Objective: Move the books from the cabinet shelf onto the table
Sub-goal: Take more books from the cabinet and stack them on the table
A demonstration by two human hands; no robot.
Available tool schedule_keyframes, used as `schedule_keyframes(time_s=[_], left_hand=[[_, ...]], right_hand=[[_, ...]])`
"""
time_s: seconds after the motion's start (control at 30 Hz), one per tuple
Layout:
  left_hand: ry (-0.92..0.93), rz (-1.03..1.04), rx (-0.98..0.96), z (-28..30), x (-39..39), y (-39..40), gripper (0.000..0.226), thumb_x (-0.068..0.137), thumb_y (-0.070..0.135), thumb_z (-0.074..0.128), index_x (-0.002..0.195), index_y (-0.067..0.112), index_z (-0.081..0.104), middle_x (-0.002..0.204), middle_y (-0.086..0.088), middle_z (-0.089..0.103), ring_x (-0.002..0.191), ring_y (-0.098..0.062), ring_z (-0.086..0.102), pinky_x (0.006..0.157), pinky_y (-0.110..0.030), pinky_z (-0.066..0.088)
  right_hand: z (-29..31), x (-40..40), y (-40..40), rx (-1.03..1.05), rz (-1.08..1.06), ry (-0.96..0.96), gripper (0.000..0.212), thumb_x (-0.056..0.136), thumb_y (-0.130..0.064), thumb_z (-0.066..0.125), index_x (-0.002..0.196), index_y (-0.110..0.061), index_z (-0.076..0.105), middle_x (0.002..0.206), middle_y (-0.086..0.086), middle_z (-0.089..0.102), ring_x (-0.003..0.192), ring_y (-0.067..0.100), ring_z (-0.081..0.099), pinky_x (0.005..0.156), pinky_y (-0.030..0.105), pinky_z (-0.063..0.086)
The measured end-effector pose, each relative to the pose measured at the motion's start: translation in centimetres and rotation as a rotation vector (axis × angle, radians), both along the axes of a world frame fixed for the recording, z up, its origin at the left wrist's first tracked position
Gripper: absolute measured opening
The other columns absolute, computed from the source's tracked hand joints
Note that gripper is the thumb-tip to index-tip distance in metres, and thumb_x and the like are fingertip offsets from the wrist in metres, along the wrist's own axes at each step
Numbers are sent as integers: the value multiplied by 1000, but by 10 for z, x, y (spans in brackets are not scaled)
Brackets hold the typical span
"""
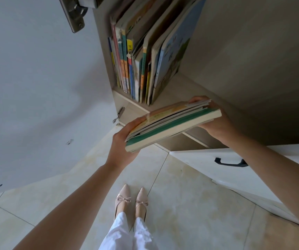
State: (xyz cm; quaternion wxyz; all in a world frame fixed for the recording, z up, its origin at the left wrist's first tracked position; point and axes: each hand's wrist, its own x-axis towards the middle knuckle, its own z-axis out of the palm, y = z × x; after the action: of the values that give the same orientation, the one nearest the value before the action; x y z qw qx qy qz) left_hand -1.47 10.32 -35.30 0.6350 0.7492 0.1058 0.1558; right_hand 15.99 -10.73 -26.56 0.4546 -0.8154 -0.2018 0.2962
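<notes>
Right now the stack of books [172, 123] lies flat between your hands, just in front of the cabinet shelf [181, 87]: your left hand [125, 143] and right hand [215, 121] each grip an end, fingers curled round it. More books [145, 56] stand upright on the shelf.

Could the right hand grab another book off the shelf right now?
Probably not: the right hand and left hand both grip the stack of books. The upright books stand unblocked on the shelf.
</notes>
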Motion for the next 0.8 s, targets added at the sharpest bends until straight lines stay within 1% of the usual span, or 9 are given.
schedule_keyframes(time_s=[0.13,0.2,0.27,0.33,0.4,0.5,0.63,0.73,0.8], left_hand=[[99,-7,72,3,-5,7,54,81,32,74,128,10,59,117,-5,68,109,-18,65,91,-43,55],[161,-17,62,6,-12,11,51,78,26,79,123,12,62,112,7,70,106,-8,65,92,-30,53],[232,-37,49,9,-20,15,46,74,25,81,117,17,66,107,17,70,102,-4,66,90,-28,54],[292,-60,26,16,-28,22,44,70,31,81,112,22,69,107,9,73,101,-10,68,88,-39,55],[325,-95,8,33,-37,29,46,68,33,80,111,23,70,109,3,73,101,-13,69,87,-44,56],[369,-145,-32,67,-58,33,48,68,25,80,114,19,69,110,6,72,101,-7,68,88,-38,56],[448,-170,-105,119,-85,44,52,63,24,83,113,27,68,109,13,72,102,-2,67,87,-27,55],[474,-188,-224,162,-104,49,68,62,8,86,124,6,58,114,1,71,104,-9,68,82,-26,55],[456,-170,-291,192,-122,47,71,65,-10,81,128,-3,49,118,-6,68,104,-10,68,77,-21,55]], right_hand=[[2,-10,1,-46,-72,-69,72,56,-31,89,116,-8,55,110,17,63,109,34,60,97,56,47],[-3,-11,2,-91,-79,-70,65,60,-17,86,118,-5,56,114,13,66,111,26,62,98,52,48],[-6,-15,1,-134,-74,-52,62,62,-20,86,116,-8,59,112,9,68,109,22,64,97,51,49],[-3,-24,-3,-137,-68,-16,55,63,-21,86,112,-15,61,110,4,70,106,19,65,97,45,51],[7,-37,-4,-136,-50,31,49,70,-11,83,110,-24,58,110,1,69,108,17,64,95,34,52],[31,-64,-4,-107,-42,104,52,71,-6,80,112,-29,56,112,-6,67,109,12,63,92,29,53],[75,-100,-1,-90,-48,133,52,74,-3,78,118,-16,54,112,-4,66,101,-3,63,78,16,54],[118,-123,0,-82,-19,175,53,78,-11,75,124,-24,50,118,-6,65,108,8,63,77,28,57],[145,-138,3,-76,26,225,53,81,-19,72,125,-33,46,120,-14,63,109,4,62,76,25,57]])
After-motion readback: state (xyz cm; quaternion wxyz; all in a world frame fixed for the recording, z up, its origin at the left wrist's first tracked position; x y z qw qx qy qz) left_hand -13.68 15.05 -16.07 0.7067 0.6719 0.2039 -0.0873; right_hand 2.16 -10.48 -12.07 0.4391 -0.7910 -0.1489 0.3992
